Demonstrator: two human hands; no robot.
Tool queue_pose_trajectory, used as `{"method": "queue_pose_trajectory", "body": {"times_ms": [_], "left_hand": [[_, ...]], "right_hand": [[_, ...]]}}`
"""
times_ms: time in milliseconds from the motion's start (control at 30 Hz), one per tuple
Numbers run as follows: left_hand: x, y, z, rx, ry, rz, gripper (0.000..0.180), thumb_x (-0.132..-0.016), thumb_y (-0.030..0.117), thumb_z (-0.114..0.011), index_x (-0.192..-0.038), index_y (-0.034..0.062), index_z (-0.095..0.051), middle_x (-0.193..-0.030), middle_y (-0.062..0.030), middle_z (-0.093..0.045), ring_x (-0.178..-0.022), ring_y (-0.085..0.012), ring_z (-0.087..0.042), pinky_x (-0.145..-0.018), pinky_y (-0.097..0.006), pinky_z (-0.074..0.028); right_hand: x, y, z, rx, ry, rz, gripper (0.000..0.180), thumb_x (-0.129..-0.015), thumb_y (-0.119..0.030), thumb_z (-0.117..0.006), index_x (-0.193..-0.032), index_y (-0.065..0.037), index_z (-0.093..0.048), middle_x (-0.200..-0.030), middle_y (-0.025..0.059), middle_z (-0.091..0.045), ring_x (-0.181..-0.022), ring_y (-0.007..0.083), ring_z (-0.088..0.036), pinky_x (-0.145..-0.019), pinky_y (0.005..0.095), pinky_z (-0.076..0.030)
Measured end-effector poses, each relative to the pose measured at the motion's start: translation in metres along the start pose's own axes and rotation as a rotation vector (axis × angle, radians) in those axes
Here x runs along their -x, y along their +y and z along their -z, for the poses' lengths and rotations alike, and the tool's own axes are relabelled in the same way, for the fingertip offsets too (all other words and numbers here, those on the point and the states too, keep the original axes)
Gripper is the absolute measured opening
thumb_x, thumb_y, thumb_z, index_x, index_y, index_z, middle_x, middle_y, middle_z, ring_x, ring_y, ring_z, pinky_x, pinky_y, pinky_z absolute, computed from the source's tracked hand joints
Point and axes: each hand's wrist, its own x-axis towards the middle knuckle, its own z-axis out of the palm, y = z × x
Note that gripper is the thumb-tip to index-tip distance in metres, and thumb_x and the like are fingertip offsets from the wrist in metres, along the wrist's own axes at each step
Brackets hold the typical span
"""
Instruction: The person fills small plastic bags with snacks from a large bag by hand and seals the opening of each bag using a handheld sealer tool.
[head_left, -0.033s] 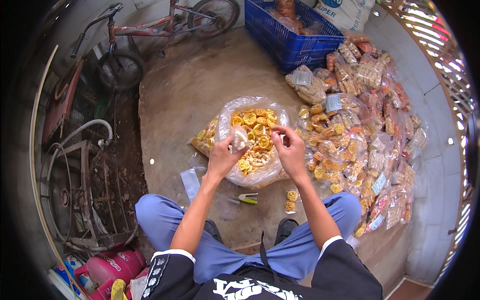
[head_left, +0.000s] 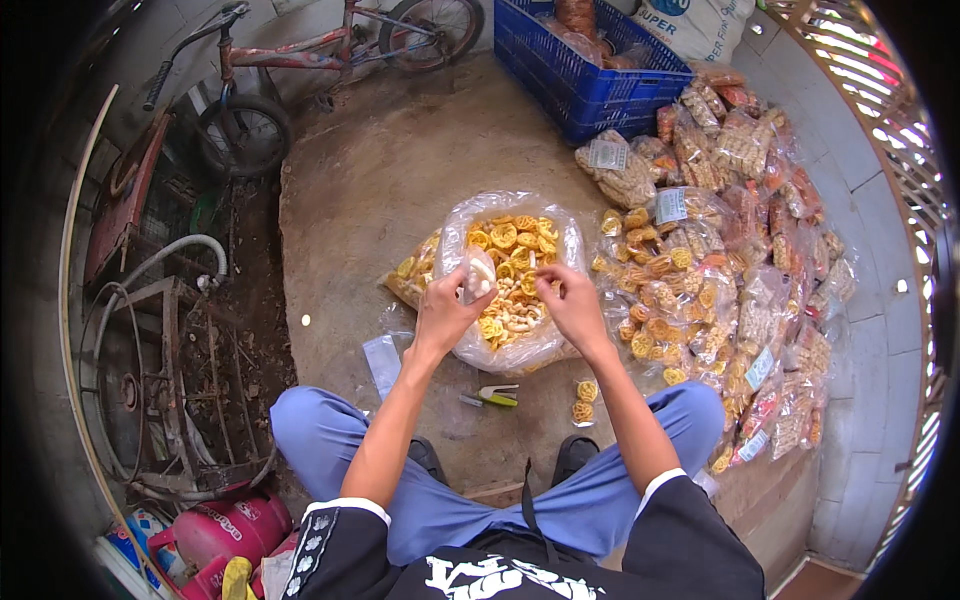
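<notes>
My left hand [head_left: 445, 308] is closed around a small clear plastic bag [head_left: 479, 272] with pale crackers inside. It is over the left side of a large open plastic bag [head_left: 562, 345] full of yellow wheel-shaped crackers [head_left: 503, 237] and small pale curled pieces [head_left: 512, 318]. My right hand [head_left: 572, 310] hangs over the right side of that bag. Its thumb and forefinger are drawn together; whether anything is between them is too small to make out. A green stapler [head_left: 496, 396] lies on the floor below, with two yellow crackers in a small packet [head_left: 584, 402] nearby.
Many filled snack packets [head_left: 720, 270] are heaped at the right. A blue crate [head_left: 620, 100] and a white sack [head_left: 700, 25] stand behind them. Flat plastic bags [head_left: 383, 362] lie near my left knee. A bicycle [head_left: 290, 60], metal frame [head_left: 160, 390] and pink gas cylinder [head_left: 230, 530] line the left.
My right hand has moved slightly left and down, and its thumb and forefinger have come closer together. The left hand keeps its hold on the small bag.
</notes>
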Motion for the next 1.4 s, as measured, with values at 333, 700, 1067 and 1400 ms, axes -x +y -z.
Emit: {"method": "queue_pose_trajectory", "body": {"times_ms": [333,700,1067,1400], "left_hand": [[0.001,0.004,0.006,-0.055,0.043,-0.103,0.03,-0.072,0.027,-0.074,-0.082,0.0025,-0.061,-0.07,-0.013,-0.063,-0.061,-0.0271,-0.061,-0.056,-0.035,-0.046],[-0.007,0.008,-0.005,0.054,-0.099,-0.028,0.034,-0.072,0.028,-0.075,-0.091,0.003,-0.063,-0.075,-0.0123,-0.065,-0.067,-0.0227,-0.064,-0.062,-0.033,-0.048],[-0.003,0.001,-0.019,0.111,-0.235,-0.234,0.032,-0.074,0.018,-0.074,-0.098,0.0021,-0.061,-0.083,-0.0123,-0.065,-0.073,-0.0195,-0.063,-0.066,-0.031,-0.047],[0.004,0.008,-0.01,0.289,-0.106,-0.053,0.041,-0.074,0.017,-0.075,-0.109,0.005,-0.058,-0.086,-0.0038,-0.066,-0.077,-0.0098,-0.06,-0.068,-0.028,-0.048]], "right_hand": [[0.018,0.098,-0.065,0.85,-0.297,0.365,0.01,-0.066,-0.012,-0.059,-0.073,-0.009,-0.066,-0.079,0.0063,-0.06,-0.089,0.0236,-0.054,-0.079,0.0416,-0.039],[0.002,-0.003,0.002,-0.284,0.072,-0.017,0.014,-0.078,-0.01,-0.063,-0.09,-0.002,-0.06,-0.074,0.0037,-0.063,-0.063,0.0107,-0.053,-0.058,0.0252,-0.044],[0.019,-0.046,0.026,-0.103,0.159,0.288,0.018,-0.071,-0.01,-0.071,-0.087,-0.005,-0.062,-0.078,0.0058,-0.061,-0.066,0.0168,-0.052,-0.061,0.0287,-0.044],[0.003,-0.042,0.028,-0.143,0.197,0.17,0.013,-0.08,-0.008,-0.061,-0.092,-0.004,-0.065,-0.093,0.0095,-0.064,-0.079,0.022,-0.058,-0.068,0.033,-0.044]]}}
